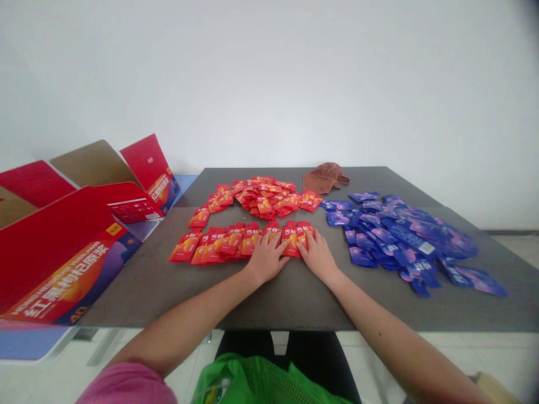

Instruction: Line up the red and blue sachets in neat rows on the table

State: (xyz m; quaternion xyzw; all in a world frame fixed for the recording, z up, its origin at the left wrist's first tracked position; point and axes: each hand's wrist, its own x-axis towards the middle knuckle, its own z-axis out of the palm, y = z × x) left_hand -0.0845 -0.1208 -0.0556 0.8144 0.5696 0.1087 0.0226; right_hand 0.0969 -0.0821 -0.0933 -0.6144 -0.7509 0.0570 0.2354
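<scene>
The front row of red pouches (250, 238) lay on the grey table (295, 297), running L to R, flat & partly overlapping. Each pouch's long axis ran roughly near-to-far, necked end pointing away from the person, printed face up; pouches at the row's L end leaned, necks angled to the R. L hand (266, 259) was palm-down at the near edge of the row, R of its middle, fingers a bit apart & slightly bent, tips resting on a pouch, thumb out toward the next one; nothing gripped as far as visible. R hand (318, 258) was at the row's R end, also palm-down, fingers partly spread, tips on the last pouch w/ thumb by its lower L side; no closed hold seen. Hands were apart, w/ one pouch showing btwn them. Beyond the row: a loose red pouch pile (269, 196), w/ more reds trailing off its L side, & farther back to the R, a crumpled brown cloth (323, 178). R of the row: a spread heap of blue pouches (391, 233), pointing in mixed directions. Well L of the row: a big red carton (59, 241), flaps open. Nearer than the row, by the person's lap: green mesh material (269, 381).
</scene>
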